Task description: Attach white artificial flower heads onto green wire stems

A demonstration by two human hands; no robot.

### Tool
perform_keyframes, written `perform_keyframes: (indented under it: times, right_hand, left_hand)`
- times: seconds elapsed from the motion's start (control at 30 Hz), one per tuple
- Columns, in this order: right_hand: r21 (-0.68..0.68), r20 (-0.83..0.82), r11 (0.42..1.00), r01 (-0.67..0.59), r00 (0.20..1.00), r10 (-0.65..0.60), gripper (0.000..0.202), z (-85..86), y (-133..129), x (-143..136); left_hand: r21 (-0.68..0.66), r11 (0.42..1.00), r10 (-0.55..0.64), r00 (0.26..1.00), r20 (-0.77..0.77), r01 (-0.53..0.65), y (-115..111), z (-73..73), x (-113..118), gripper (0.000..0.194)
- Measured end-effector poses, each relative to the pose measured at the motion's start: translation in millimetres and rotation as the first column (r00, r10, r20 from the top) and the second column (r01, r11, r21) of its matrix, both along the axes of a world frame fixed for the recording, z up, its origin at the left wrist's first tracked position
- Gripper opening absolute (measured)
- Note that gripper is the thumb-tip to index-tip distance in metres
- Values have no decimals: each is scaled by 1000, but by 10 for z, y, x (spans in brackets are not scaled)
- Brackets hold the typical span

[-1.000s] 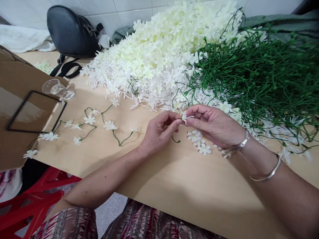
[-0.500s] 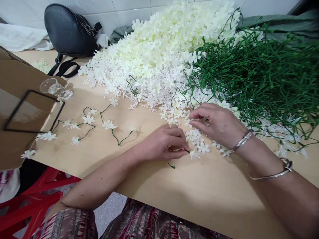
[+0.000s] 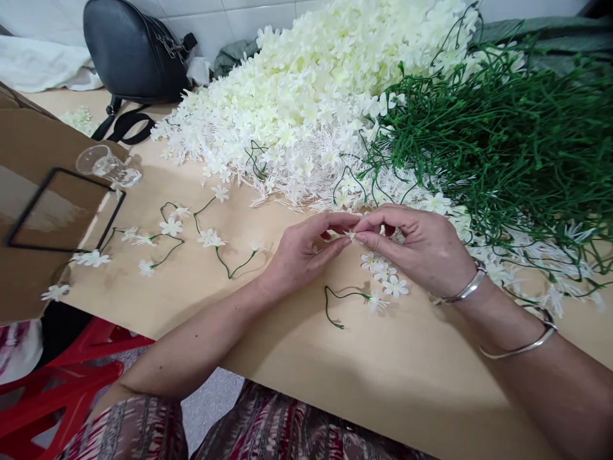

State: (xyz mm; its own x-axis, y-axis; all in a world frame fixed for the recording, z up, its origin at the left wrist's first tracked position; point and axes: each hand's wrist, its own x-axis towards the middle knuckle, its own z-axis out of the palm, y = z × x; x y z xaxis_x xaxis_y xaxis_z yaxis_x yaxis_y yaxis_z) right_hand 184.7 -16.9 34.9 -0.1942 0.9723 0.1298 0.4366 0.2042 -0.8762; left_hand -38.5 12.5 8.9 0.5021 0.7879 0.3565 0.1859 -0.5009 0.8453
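My left hand [image 3: 313, 246] and my right hand [image 3: 414, 243] meet fingertip to fingertip above the table. Between them they pinch a small white artificial flower [image 3: 352, 236], mostly covered by the fingers. Just below my right hand lie several loose white petal pieces [image 3: 394, 286] in a short row. A green artificial stem [image 3: 348, 295] with a white flower [image 3: 377, 302] at one end rests on the table in front of my hands. Farther left are more stems with white flowers [image 3: 211, 238] on them.
A large heap of white artificial flowers [image 3: 306, 96] lies against the wall, beside a pile of green stems [image 3: 507, 134]. On the left stand a cardboard box [image 3: 43, 147], a clear plastic cup [image 3: 108, 165] and a black bag [image 3: 134, 57]. A red stool [image 3: 71, 396] is below the table edge.
My left hand has let go of the green stem, which now lies on the table, and has moved up to my right hand. Both hands now pinch a small white flower.
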Motion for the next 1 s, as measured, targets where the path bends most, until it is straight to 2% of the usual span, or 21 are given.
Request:
perform_keyframes:
  times: [0.07,0.13,0.23,0.33,0.4,0.47,0.53,0.6,0.7,0.77,0.83,0.9,1.0]
  right_hand:
    - [-40,-61,998,39,997,-42,8,-29,-34,-64]
    - [-26,-50,996,80,995,-81,6,-105,-48,-97]
    - [149,148,986,78,984,-100,2,-255,-37,-116]
    - [317,416,948,-18,901,-122,8,-370,-12,-133]
    - [346,510,936,-65,850,-130,16,-396,2,-132]
    - [351,519,934,-67,844,-135,19,-375,11,-106]
    - [358,439,934,-3,883,-166,19,-314,13,-62]
    - [339,272,933,123,936,-222,14,-229,9,-24]
    - [200,-19,940,275,961,-277,6,-107,-12,-19]
    - [105,-133,949,297,950,-282,9,-55,-34,-54]
    - [73,-188,955,288,944,-270,6,-34,-58,-103]
    - [114,-215,957,266,947,-237,2,-47,-76,-151]
    - [274,-197,931,240,962,-190,6,-125,-67,-183]
  left_hand:
    - [-124,991,51,998,44,-45,-12,15,8,22]
    - [-210,971,134,988,81,-114,-3,21,2,22]
    - [-285,938,240,963,124,-197,40,10,-15,27]
    - [-326,917,291,945,150,-231,71,-3,-15,35]
    - [-358,906,296,942,160,-224,72,-2,-1,40]
    - [-404,892,288,943,165,-202,61,3,15,45]
    - [-451,873,286,944,167,-185,47,11,27,49]
    - [-482,857,296,939,172,-182,35,18,34,51]
    - [-521,835,298,941,160,-176,17,33,42,52]
    - [-550,818,290,946,145,-167,3,44,50,52]
    - [-580,801,280,949,144,-148,-12,57,59,53]
    - [-604,787,272,949,159,-125,-30,74,69,55]
    - [-643,758,274,948,163,-108,-61,113,85,56]
